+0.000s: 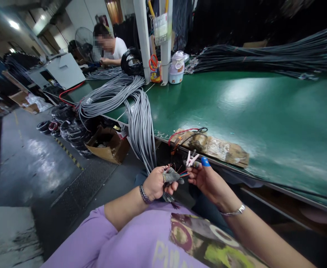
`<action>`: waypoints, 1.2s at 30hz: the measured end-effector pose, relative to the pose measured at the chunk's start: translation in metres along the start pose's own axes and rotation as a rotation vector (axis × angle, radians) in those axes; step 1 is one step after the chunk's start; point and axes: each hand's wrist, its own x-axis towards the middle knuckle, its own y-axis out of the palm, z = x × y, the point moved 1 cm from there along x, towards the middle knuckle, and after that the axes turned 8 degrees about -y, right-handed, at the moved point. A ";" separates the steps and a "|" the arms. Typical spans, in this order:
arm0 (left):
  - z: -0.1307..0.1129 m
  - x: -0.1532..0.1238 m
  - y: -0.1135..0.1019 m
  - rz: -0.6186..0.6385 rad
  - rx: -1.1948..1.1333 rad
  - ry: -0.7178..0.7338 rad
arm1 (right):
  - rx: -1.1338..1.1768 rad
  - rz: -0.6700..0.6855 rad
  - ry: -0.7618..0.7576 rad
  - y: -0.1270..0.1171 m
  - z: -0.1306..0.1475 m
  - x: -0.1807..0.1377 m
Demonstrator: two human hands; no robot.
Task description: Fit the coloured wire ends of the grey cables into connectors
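Close to my lap, my left hand (pixel 163 182) is closed round the ends of several grey cables, with grey covers on some of its fingers. Thin coloured wires (pixel 183 174), red and blue among them, fan out from it toward my right hand (pixel 204 180). A blue cover wraps that thumb. In its fingers sits a small pale pink tool with two arms (pixel 191 160), like a clip or small stripper. Whether these fingers also touch the wires is hard to see. The grey cable bundle (pixel 142 126) hangs over the table edge down to my left hand.
A wooden board (pixel 222 150) with a red and a black lead lies along the green table's (pixel 253 108) front edge. Black cables (pixel 250 59) are heaped at the back. A lidded cup (pixel 177 69) stands beside a white post. Another person (pixel 118 48) sits far left. An open carton (pixel 107 147) is below.
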 end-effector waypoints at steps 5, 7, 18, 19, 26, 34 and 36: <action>-0.013 0.008 0.008 0.093 -0.059 -0.089 | -0.093 0.131 -0.118 0.011 0.010 0.013; -0.017 0.011 0.010 0.127 -0.085 -0.118 | -0.124 0.130 -0.191 0.013 0.009 0.015; -0.015 0.029 0.010 0.235 -0.084 -0.255 | 0.091 -0.008 -0.134 0.025 0.008 0.014; -0.014 0.030 0.010 0.230 -0.079 -0.260 | 0.102 -0.011 -0.133 0.027 0.009 0.014; -0.016 0.026 0.012 0.183 -0.066 -0.254 | 0.126 0.016 -0.109 0.024 0.006 0.012; 0.001 0.002 0.019 0.012 -0.003 -0.016 | 0.121 0.120 -0.072 0.021 0.011 0.006; 0.005 0.000 0.022 -0.048 -0.017 0.057 | 0.107 0.107 -0.106 0.023 0.011 0.005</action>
